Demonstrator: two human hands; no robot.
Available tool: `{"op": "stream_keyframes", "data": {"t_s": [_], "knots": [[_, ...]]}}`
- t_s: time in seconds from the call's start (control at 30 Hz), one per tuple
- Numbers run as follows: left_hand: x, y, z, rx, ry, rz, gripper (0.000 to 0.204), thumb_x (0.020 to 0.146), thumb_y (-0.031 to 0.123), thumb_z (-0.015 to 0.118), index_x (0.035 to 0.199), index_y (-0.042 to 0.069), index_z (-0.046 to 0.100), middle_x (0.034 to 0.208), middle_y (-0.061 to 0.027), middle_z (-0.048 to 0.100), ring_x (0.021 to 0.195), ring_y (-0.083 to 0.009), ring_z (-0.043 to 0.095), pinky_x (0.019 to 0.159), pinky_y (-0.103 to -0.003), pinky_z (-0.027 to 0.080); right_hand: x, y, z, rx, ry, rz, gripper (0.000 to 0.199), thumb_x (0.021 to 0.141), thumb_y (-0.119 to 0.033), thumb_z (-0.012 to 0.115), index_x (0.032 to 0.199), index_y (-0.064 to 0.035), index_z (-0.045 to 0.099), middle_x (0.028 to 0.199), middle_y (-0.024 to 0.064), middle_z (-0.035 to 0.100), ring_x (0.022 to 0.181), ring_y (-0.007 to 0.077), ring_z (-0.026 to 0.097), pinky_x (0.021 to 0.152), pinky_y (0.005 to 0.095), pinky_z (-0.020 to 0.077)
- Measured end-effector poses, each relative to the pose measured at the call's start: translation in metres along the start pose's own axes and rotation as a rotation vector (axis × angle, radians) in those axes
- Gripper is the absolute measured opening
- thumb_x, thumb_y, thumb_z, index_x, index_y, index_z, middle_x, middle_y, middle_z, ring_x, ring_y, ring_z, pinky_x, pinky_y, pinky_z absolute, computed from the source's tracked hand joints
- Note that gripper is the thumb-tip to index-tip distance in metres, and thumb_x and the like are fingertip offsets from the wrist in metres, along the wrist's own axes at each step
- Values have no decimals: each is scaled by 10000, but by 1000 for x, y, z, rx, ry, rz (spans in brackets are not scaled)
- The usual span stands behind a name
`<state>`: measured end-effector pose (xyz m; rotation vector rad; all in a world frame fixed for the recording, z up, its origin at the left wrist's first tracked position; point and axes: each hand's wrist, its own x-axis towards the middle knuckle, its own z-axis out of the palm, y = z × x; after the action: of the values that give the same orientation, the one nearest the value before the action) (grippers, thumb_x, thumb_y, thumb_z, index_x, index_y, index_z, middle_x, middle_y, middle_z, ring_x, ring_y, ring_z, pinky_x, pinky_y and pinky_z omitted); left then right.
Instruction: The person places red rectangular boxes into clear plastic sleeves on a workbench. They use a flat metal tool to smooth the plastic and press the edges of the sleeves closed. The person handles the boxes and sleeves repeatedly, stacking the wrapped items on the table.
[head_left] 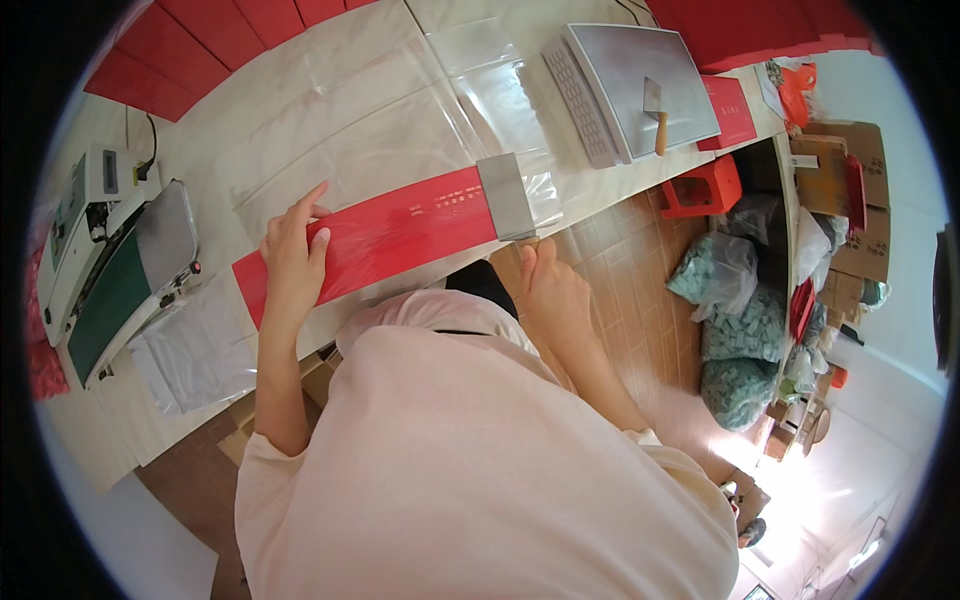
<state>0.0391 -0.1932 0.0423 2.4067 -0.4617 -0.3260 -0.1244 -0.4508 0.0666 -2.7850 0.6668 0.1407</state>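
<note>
A long, flat red box (400,226) in shiny clear film lies slantwise on the table in front of me. My left hand (292,255) rests at its left end, fingers stretched and thumb on the red surface. Across the right end lies the wide grey metal blade of a scraper (507,197). My right hand (555,290) is closed around the scraper's handle, just past the table's near edge; most of the handle is hidden in the fingers. Clear plastic film (350,130) is spread on the table beyond the box.
At the left stands a machine with a green belt (105,300), beside clear plastic bags (190,350). A flat grey-topped device (640,90) at the right bears a wooden-handled spatula (657,115). Red boxes (170,60) line the far edge. A red stool (703,188) and stuffed bags (745,325) stand on the floor.
</note>
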Motion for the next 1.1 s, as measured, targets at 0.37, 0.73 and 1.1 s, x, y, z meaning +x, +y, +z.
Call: {"op": "stream_keyframes", "data": {"t_s": [0.37, 0.73, 1.1], "knots": [[-2, -7, 7, 28, 54, 30, 506, 903, 37, 560, 1387, 173, 503, 1136, -9, 622, 1108, -229, 510, 1058, -416, 304, 1, 1, -1, 19, 2, 45, 321, 1034, -304, 395, 924, -17, 487, 599, 199, 617, 551, 404, 628, 500, 507, 488], [-27, -43, -3, 155, 487, -53, 365, 932, 188, 601, 1292, 131, 578, 1181, -60, 613, 1155, -255, 522, 1049, -448, 320, 1, 37, 1, 169, 65, 128, 392, 1055, -353, 347, 983, -18, 537, 616, 193, 585, 515, 342, 582, 491, 458, 433], [-85, -149, -41, -602, 477, -531, 497, 980, 402, 564, 1337, 56, 533, 1294, -122, 589, 1195, -212, 550, 1039, -331, 376, 41, -8, -47, 408, -244, -344, 182, 978, -188, 572, 1058, -25, 587, 826, 144, 655, 655, 320, 628, 570, 377, 473]]}}
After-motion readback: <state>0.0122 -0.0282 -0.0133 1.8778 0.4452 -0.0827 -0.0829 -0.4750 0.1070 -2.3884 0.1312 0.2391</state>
